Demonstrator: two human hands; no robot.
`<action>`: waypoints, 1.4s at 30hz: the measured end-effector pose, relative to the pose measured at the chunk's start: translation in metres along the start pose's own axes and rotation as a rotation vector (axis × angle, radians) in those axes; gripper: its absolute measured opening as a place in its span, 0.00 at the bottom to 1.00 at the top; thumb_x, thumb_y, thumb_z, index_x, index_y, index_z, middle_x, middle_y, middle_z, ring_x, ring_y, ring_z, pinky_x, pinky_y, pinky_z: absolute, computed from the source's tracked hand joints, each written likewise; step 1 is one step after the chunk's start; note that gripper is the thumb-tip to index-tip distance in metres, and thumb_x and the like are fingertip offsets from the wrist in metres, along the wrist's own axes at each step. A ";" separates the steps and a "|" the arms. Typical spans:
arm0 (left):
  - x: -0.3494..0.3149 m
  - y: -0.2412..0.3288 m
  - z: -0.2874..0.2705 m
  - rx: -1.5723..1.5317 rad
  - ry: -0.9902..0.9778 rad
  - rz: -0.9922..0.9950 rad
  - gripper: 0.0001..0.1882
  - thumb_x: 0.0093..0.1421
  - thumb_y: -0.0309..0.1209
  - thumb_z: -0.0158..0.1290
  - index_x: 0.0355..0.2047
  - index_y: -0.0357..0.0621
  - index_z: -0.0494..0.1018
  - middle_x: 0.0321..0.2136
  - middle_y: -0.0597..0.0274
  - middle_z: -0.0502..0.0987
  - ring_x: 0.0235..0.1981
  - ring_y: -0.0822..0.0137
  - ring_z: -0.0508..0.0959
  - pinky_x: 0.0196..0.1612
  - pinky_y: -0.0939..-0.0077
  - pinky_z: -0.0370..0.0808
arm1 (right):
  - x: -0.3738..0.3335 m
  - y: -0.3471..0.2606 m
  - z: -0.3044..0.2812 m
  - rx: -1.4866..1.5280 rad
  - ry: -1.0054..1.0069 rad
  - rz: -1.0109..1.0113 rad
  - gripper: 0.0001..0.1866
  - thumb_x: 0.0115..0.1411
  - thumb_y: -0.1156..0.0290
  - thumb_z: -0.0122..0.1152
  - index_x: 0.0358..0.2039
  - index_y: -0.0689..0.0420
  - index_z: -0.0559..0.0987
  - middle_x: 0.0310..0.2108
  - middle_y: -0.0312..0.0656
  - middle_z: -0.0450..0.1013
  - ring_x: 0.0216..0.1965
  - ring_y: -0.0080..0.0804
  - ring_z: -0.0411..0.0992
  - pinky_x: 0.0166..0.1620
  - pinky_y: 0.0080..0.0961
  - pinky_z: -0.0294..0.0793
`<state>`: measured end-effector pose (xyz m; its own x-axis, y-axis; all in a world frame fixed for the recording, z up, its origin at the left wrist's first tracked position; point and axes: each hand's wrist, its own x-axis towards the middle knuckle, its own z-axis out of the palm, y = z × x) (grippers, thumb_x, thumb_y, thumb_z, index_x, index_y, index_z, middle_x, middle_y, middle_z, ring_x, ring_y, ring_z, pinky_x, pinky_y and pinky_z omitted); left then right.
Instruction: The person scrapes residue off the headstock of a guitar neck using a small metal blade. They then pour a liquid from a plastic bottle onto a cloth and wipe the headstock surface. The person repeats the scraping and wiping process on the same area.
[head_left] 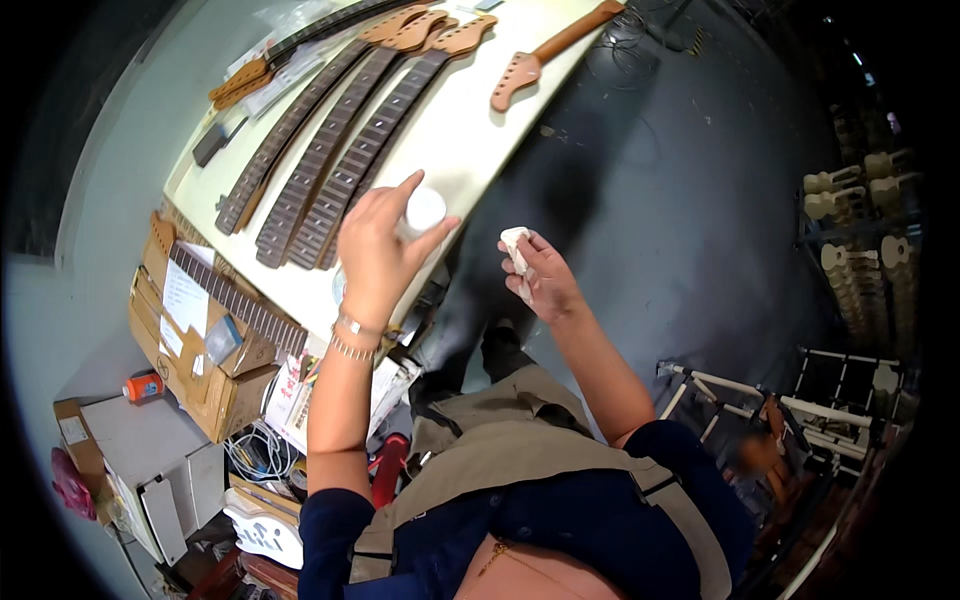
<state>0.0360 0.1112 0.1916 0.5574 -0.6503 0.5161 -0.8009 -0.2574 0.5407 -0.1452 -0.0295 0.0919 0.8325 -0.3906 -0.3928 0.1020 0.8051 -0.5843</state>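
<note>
The right hand (550, 282) hides part of a white wad (514, 238). A brown thing (755, 455) near the rack (835, 411) looks blurry. The paper's (185, 288) words are too small.

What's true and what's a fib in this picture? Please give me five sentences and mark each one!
1. The bare left hand has its thumb and index finger beside a small round white object. True.
2. The bare right hand holds a shiny blue ball. False: it holds a crumpled white cloth or tissue.
3. Shiny metal-looking bracelets circle the left wrist. True.
4. The long white table has only tea cups on it. False: several brown wooden guitar necks lie there.
5. The floor is bright yellow. False: it is dark grey.
</note>
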 end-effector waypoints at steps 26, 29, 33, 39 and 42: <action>0.098 -0.015 0.172 0.426 -0.637 -0.085 0.25 0.41 0.35 0.69 0.39 0.37 0.79 0.23 0.59 0.78 0.32 0.59 0.77 0.40 0.65 0.74 | 0.161 -0.077 -0.035 -0.779 0.070 -0.172 0.09 0.62 0.73 0.65 0.38 0.67 0.82 0.29 0.37 0.79 0.31 0.18 0.73 0.35 0.18 0.73; 0.111 -0.010 0.193 0.589 -0.786 -0.097 0.10 0.46 0.30 0.63 0.29 0.40 0.78 0.22 0.59 0.78 0.33 0.59 0.78 0.45 0.64 0.73 | 0.175 -0.081 -0.049 -0.692 0.079 -0.034 0.11 0.62 0.72 0.65 0.36 0.69 0.82 0.29 0.35 0.79 0.31 0.14 0.72 0.34 0.17 0.72; 0.140 -0.003 0.221 0.660 -0.781 -0.026 0.12 0.44 0.27 0.62 0.31 0.36 0.78 0.21 0.59 0.77 0.32 0.59 0.77 0.48 0.63 0.73 | 0.199 -0.093 -0.068 -0.577 0.098 0.017 0.11 0.60 0.73 0.66 0.35 0.70 0.83 0.29 0.38 0.81 0.30 0.17 0.73 0.36 0.19 0.73; 0.174 0.004 0.253 0.731 -0.789 -0.096 0.02 0.50 0.26 0.58 0.25 0.42 0.78 0.22 0.60 0.77 0.33 0.62 0.77 0.53 0.63 0.73 | 0.227 -0.132 -0.084 -0.602 0.026 0.064 0.11 0.60 0.73 0.65 0.37 0.69 0.83 0.31 0.42 0.82 0.32 0.20 0.76 0.38 0.21 0.75; 0.189 0.006 0.265 0.725 -0.792 -0.162 0.09 0.48 0.27 0.61 0.31 0.38 0.78 0.23 0.59 0.78 0.33 0.61 0.77 0.52 0.64 0.73 | 0.238 -0.160 -0.084 -0.671 -0.003 0.076 0.10 0.60 0.73 0.65 0.38 0.68 0.83 0.31 0.43 0.82 0.33 0.20 0.76 0.39 0.21 0.75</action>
<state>0.0787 -0.2027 0.1159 0.5765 -0.7804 -0.2419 -0.8143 -0.5732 -0.0915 -0.0089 -0.2885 0.0324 0.8254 -0.3421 -0.4490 -0.3166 0.3779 -0.8700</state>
